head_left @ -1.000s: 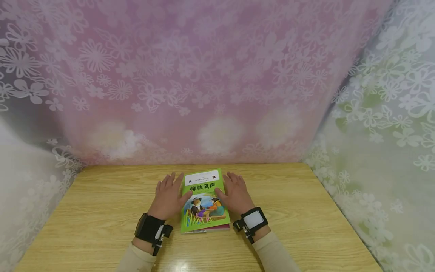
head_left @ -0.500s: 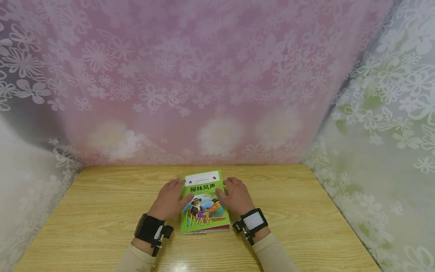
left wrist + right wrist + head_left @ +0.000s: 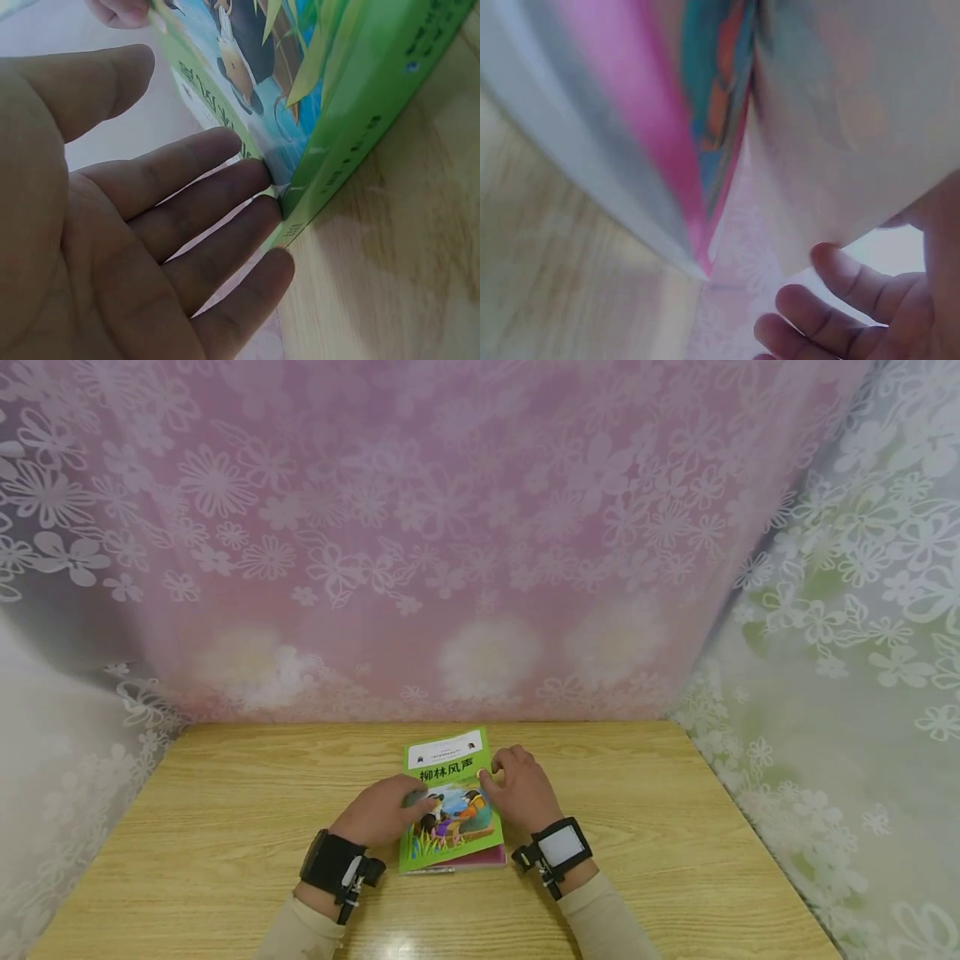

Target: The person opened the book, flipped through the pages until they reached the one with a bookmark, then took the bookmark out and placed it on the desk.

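A green picture book (image 3: 450, 843) with a painted cover lies on the wooden table, its front cover raised a little along the right side. My right hand (image 3: 527, 789) pinches that cover's right edge between thumb and fingers; in the right wrist view the pale inside of the cover (image 3: 855, 112) stands apart from a pink-edged page (image 3: 641, 90). At the book's left side is my left hand (image 3: 382, 810), its fingers stretched out. The left wrist view has its fingertips (image 3: 279, 266) right at the green spine (image 3: 352, 150), the thumb apart.
The pale wood table (image 3: 225, 827) reaches back to a pink flowered curtain (image 3: 450, 568). Flowered sheets hang on both sides, one a white-green panel (image 3: 847, 693) at the right. Each wrist wears a black strap with a small device.
The right fingers have closed on the cover's edge and lifted it, so the cover tilts up at the right. My left hand has drawn down and inward along the book's left side.
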`<state>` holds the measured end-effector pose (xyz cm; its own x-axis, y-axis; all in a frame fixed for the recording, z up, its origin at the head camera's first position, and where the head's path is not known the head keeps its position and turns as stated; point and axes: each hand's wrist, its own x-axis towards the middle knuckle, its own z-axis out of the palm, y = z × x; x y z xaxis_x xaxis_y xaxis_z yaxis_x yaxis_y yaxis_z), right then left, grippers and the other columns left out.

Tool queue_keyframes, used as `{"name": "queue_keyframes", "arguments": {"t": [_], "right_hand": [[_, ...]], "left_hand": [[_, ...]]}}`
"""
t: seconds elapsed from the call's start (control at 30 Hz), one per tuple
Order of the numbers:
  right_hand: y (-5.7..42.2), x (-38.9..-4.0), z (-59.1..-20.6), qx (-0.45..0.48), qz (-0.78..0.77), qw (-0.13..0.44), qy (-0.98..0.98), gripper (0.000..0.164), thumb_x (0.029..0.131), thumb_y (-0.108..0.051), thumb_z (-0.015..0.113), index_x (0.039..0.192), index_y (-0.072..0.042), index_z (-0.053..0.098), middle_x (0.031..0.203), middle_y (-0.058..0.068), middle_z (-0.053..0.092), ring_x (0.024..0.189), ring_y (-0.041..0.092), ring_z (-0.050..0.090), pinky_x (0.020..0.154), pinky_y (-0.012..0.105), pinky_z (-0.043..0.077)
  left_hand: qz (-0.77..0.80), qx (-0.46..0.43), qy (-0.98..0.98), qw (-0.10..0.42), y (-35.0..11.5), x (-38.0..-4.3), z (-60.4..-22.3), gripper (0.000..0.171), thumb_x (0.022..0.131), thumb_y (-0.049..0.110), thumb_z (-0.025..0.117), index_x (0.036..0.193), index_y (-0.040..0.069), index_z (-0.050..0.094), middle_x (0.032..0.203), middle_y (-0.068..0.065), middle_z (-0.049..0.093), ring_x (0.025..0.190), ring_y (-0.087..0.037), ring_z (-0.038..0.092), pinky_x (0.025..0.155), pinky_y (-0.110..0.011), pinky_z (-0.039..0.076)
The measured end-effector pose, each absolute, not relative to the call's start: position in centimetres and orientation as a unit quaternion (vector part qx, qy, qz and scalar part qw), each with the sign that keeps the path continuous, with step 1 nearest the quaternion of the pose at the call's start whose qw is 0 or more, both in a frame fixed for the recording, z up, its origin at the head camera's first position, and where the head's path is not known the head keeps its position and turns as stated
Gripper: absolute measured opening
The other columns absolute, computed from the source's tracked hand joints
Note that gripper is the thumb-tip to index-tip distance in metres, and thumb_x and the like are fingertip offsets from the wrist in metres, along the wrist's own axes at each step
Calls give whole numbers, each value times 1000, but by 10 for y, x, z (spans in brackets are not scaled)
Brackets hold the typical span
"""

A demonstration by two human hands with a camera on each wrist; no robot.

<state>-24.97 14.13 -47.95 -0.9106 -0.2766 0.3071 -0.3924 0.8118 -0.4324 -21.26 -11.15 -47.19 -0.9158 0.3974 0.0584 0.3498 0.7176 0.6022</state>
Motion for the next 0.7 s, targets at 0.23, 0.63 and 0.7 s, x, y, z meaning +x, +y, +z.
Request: {"name": "queue_keyframes", "arguments": {"t": [0.23,0.63,0.7], "right_hand": [[136,-245,-470,205,259,119,-936,29,96,-29,54,71,-20,43,67,-4,41,53,9,40,48,22,31],[123,-231,-454,291,300,69,-906,20,101,-30,50,82,-25,47,68,-9,47,53,7,43,45,21,35],[120,-229,-454,306,322,49,-895,15,102,-31,49,88,-25,49,72,-9,51,55,7,46,47,21,37]], "left_hand": [[308,202,929,37,-112,-215,-473,39,97,43,54,120,14,66,105,3,62,94,-16,60,77,-36,48],[324,205,923,33,-111,-214,-472,45,102,51,36,108,21,70,95,9,65,92,-17,62,91,-50,41],[323,202,924,22,-110,-213,-471,53,103,54,30,111,20,70,97,9,66,100,-19,62,101,-60,27]]}}
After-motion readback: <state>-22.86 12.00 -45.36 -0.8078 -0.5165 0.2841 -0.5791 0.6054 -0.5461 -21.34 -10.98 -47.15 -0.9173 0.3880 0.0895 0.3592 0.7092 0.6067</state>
